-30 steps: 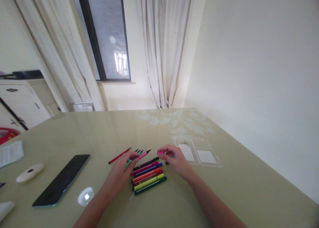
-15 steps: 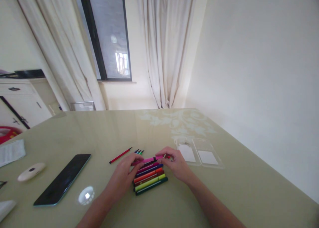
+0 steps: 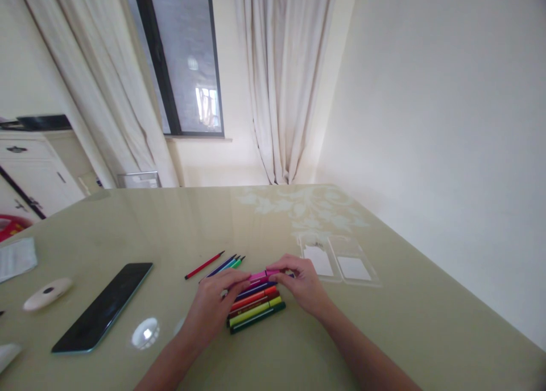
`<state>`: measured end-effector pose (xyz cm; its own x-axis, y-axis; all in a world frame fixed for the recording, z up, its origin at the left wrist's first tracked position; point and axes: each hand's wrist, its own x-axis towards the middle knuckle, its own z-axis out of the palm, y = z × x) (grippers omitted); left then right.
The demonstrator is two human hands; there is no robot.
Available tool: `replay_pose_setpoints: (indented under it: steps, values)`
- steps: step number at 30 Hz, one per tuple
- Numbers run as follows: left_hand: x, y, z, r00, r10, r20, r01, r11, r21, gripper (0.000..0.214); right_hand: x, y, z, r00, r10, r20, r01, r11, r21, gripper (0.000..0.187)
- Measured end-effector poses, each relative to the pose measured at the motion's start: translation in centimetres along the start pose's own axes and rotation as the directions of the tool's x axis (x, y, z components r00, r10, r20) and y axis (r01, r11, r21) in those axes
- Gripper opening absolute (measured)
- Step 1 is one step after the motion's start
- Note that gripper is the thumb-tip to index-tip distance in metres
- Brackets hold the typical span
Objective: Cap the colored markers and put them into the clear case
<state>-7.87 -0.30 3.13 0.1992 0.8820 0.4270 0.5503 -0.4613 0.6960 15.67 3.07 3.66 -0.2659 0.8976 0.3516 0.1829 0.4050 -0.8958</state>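
While clamped on pink marker (image 3: 261, 276), left hand (image 3: 215, 307), right hand (image 3: 305, 287) fingers (image 3: 237, 275); marker row (image 3: 255, 310) beneath, phone (image 3: 102, 307) aside.

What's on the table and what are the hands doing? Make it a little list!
Left hand: pinches one end of the pink marker
Right hand: pinches its other end
Marker row: capped, side by side, between the hands
Loose pens: thin, beyond the left hand
Phone: flat, far left
Table: glossy green
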Motion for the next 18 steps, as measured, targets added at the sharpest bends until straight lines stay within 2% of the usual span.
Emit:
replay_pose_setpoints:
  steps: [7,11,15,18]
  values:
    - [-0.2,0.4,0.4,1.0,-0.019,0.007,0.019,0.999,0.032,0.024,0.0,-0.3,0.0,1.0,-0.001,0.029,0.002,1.0,-0.021,0.011]
    - [-0.2,0.4,0.4,0.997,-0.059,0.048,0.055,0.996,0.077,0.027,0.5,-0.8,-0.4,0.998,0.031,0.046,-0.027,0.997,-0.069,0.018]
    - [-0.1,-0.6,0.3,0.995,-0.1,0.014,0.097,0.984,0.152,0.031,1.2,0.1,-2.1,0.994,0.01,-0.112,-0.027,0.987,-0.155,0.026]
    - [0.0,-1.6,0.2,0.993,-0.115,-0.003,0.113,0.968,0.226,0.03,1.5,1.4,-4.0,0.989,0.004,-0.15,-0.06,0.927,-0.369,0.02]
